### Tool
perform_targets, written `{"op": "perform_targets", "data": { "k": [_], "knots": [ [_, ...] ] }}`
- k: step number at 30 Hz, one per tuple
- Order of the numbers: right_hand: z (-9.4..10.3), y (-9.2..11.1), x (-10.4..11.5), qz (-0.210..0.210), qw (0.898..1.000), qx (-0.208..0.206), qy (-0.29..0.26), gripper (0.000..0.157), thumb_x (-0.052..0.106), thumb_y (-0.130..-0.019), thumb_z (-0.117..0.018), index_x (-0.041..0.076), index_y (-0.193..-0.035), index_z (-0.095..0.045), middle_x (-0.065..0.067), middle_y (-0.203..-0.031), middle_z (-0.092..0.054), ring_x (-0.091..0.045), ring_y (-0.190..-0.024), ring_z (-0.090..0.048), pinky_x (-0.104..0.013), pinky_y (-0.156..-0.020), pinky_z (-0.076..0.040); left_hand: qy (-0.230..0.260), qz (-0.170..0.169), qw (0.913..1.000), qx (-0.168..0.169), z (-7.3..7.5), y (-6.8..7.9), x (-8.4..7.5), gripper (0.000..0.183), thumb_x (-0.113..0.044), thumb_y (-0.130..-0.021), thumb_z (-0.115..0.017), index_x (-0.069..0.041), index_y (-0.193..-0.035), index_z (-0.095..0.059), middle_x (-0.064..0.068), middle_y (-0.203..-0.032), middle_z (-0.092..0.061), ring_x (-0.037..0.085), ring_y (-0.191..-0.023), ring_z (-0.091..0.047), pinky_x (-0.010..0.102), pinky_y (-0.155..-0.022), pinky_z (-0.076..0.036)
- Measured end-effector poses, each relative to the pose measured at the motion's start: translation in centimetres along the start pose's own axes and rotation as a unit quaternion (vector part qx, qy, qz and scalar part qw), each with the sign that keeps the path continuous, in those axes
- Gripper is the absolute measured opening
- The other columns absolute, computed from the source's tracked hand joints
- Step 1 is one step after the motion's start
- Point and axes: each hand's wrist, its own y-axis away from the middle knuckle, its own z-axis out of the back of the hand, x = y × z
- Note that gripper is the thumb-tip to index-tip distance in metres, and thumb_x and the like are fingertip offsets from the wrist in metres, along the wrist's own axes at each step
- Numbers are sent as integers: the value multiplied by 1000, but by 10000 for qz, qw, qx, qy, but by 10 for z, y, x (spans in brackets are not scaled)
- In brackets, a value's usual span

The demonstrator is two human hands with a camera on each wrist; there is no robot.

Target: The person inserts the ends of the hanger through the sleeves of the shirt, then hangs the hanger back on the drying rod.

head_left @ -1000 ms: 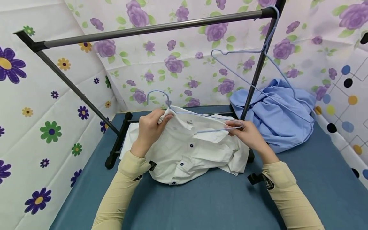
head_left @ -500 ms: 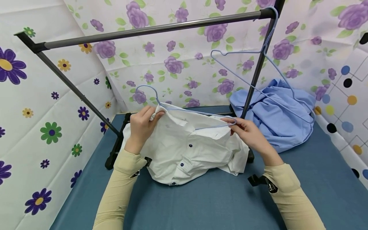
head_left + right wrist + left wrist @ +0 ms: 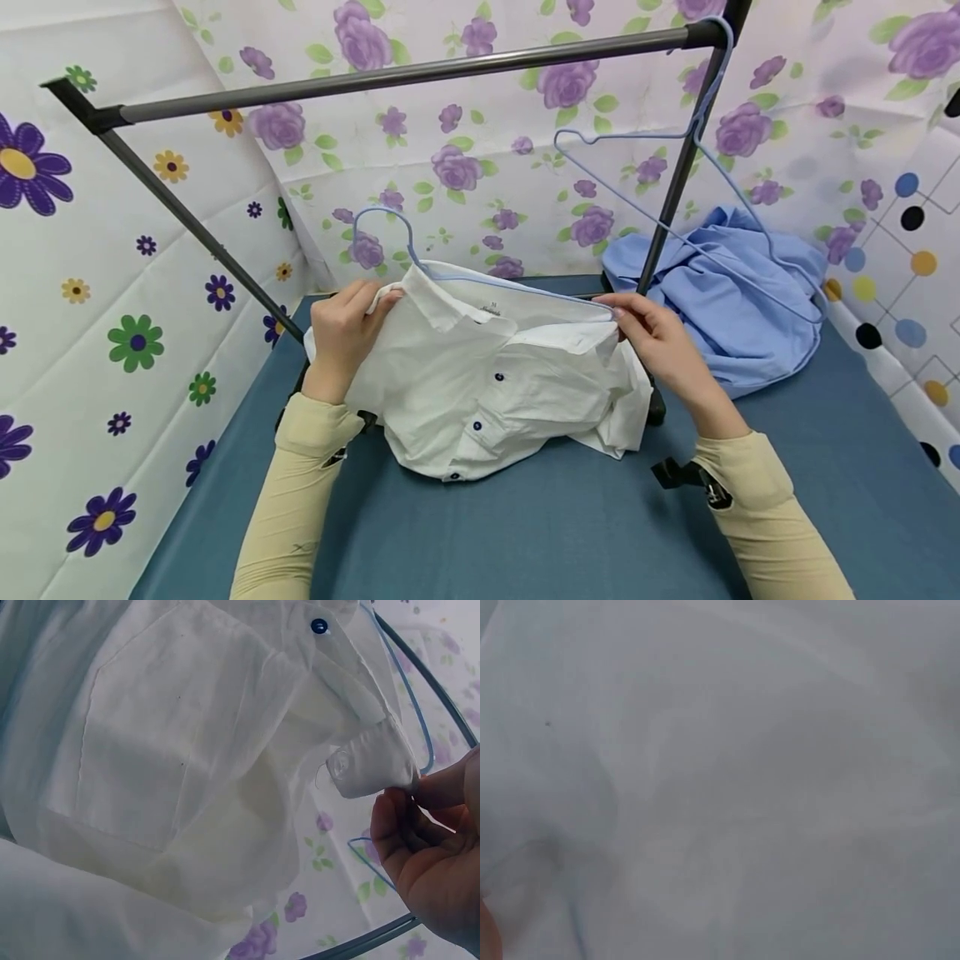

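Note:
A white button-up shirt (image 3: 450, 375) lies partly raised on the blue-grey table, dark buttons down its front. A blue hanger (image 3: 517, 289) sits in its neck opening, with the hook sticking up past the collar; its lower part is hidden in the shirt. My left hand (image 3: 341, 337) grips the shirt near the shoulder at the left. At the other side my right hand (image 3: 656, 346) pinches the shirt's neck edge beside the hanger's end. In the right wrist view, thumb and fingers (image 3: 431, 825) hold a collar corner. Blurred white cloth (image 3: 727, 765) fills the left wrist view.
A dark metal rack (image 3: 420, 77) stands over the shirt, its bar across the top. Another blue hanger (image 3: 637, 179) hangs at the rack's right end. Behind it lies a crumpled light-blue garment (image 3: 750, 317). Flowered cloth walls (image 3: 457, 171) enclose the table.
My left hand has moved left with the shirt's shoulder, and the hanger's hook has shifted left and up. The hanger's right end has slipped into the neck; my right hand now pinches the shirt edge.

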Motion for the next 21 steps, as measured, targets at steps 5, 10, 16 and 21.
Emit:
{"op": "perform_targets", "data": {
  "k": [5,10,16,21],
  "knots": [
    [1,1,9,-15,9996,-144,228,26,6,-99,-43,0,-118,-59,-14,-95,-60,-19,-73,-54,-25,-60,-43,-166,-245,9995,140,5,1,2,42,-40,-91,-57,-6,-66,-56,3,-53,-41,14,-33,-29,30,-35,-21],
    [4,2,15,25,9998,-186,98,27,6,-99,-43,-1,-119,-59,-15,-107,-61,-19,-82,-57,-23,-66,-46,-305,-504,9975,389,9,4,1,36,-34,-90,-61,-7,-67,-57,5,-57,-47,16,-35,-38,29,-34,-24],
    [2,4,14,262,9992,277,-78,28,5,-99,-44,0,-123,-57,-17,-82,-57,-25,-73,-55,-28,-63,-46,-354,-264,9983,372,9,4,-2,36,-33,-90,-61,-6,-67,-58,5,-56,-48,17,-36,-39,29,-35,-24],
    [3,0,0,601,9971,440,-136,27,0,-97,-46,-3,-121,-57,-17,-89,-57,-27,-78,-54,-29,-68,-45,-313,-232,9986,354,7,3,-4,34,-33,-90,-62,-6,-69,-61,5,-56,-50,17,-36,-41,29,-35,-25]
  ]
}}
